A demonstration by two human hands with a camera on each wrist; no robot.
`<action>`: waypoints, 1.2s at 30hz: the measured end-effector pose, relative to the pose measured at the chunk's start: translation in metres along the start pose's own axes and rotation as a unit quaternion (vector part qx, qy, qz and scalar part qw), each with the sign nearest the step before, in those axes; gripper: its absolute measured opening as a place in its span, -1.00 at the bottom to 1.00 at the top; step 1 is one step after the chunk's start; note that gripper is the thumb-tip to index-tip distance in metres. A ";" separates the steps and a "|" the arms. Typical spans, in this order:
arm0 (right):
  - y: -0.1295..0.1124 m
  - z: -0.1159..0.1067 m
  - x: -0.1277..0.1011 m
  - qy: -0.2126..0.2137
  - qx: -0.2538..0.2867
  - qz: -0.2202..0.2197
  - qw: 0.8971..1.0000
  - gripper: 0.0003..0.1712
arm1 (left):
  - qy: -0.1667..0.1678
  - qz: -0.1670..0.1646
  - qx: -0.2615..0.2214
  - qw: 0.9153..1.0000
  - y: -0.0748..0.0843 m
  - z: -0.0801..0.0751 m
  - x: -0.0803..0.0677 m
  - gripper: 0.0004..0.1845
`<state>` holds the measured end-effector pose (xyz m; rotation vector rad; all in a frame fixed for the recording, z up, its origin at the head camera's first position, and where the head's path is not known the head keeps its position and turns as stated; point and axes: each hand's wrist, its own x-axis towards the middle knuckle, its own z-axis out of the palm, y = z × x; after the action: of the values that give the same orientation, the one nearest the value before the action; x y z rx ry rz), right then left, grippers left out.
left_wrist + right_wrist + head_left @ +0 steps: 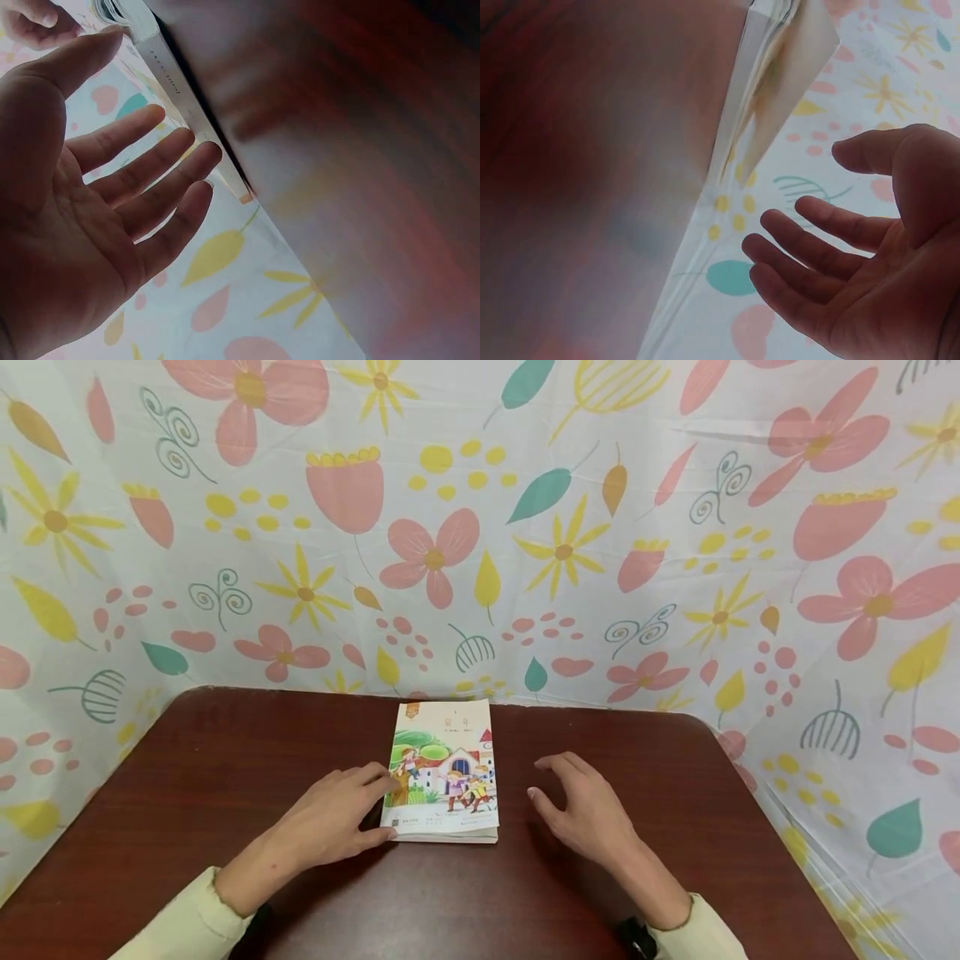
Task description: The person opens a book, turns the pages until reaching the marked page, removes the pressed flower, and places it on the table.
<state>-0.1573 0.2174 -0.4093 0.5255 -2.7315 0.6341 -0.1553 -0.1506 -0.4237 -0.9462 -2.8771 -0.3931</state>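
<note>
A paperback book [442,768] with an illustrated cover of children and a castle lies closed on the table, its cover lifted slightly at the near right corner. My left hand [330,818] is at the book's left edge, fingers spread and lightly bent, with the thumb by the near left corner. In the left wrist view the spine [176,90] faces that hand's fingertips. To the right of the book, my right hand [588,814] hovers apart from it with loosely bent fingers. The right wrist view shows the page edges and raised cover [795,75], with nothing in that hand.
The book lies on a dark reddish-brown table [465,902] with rounded far corners. Behind and on both sides hangs a white cloth [525,577] printed with pink, yellow and green flowers and leaves.
</note>
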 end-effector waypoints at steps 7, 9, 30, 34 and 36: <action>-0.008 0.007 0.004 -0.020 0.015 0.005 1.000 -0.55 | -0.019 -0.004 -0.001 1.000 0.002 0.000 0.005 -0.37; -0.009 0.010 0.005 -0.024 0.020 0.005 1.000 -0.56 | -0.024 -0.008 -0.003 1.000 0.003 0.000 0.006 -0.36; -0.032 0.014 0.036 -0.090 0.084 0.067 0.990 -0.49 | -0.022 -0.011 -0.019 1.000 0.002 0.000 0.004 -0.36; -0.031 0.016 0.032 -0.098 0.083 0.074 0.989 -0.49 | -0.022 -0.012 -0.021 0.999 0.002 0.001 0.002 -0.36; -0.030 0.018 0.031 -0.098 0.088 0.070 0.989 -0.51 | -0.021 -0.012 -0.019 1.000 0.002 0.001 0.002 -0.35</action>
<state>-0.1759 0.1755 -0.4030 0.4613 -2.9323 0.9115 -0.1557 -0.1477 -0.4243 -0.9366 -2.9315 -0.4370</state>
